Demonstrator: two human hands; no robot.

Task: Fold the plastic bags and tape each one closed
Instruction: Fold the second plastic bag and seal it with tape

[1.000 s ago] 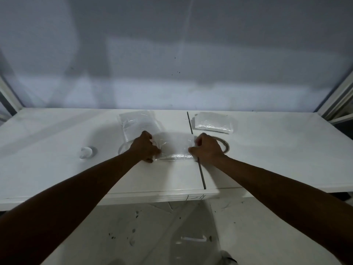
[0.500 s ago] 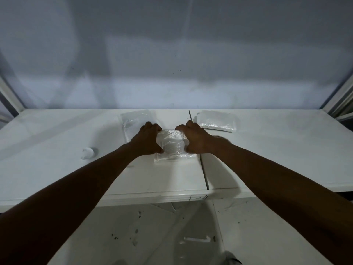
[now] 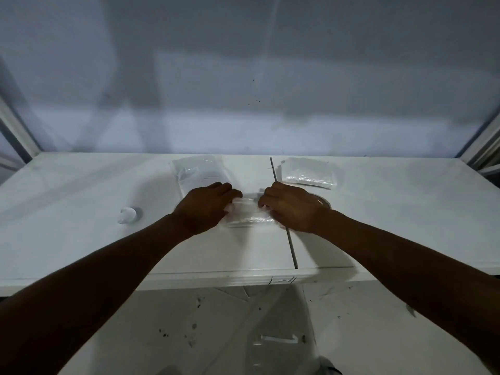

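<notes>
bag: folded plastic bag [image 3: 250,216] lies mid-table, just left of the seam [image 3: 291,247] | hands: left hand [image 3: 205,208] and right hand [image 3: 293,208] grip its two ends, fingers curled | handling: seems light, soft, slippery, may spring open; hold at the folded ends | room: bare table [image 3: 81,239] toward the near edge; tape roll [image 3: 324,203] beside the right wrist

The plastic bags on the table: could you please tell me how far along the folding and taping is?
Looks done: the folded bag at back right, tape not discernible. In hand: left hand and right hand grip the middle bag, folding it. Left: taping it, then the flat bags behind the left hand.
</notes>
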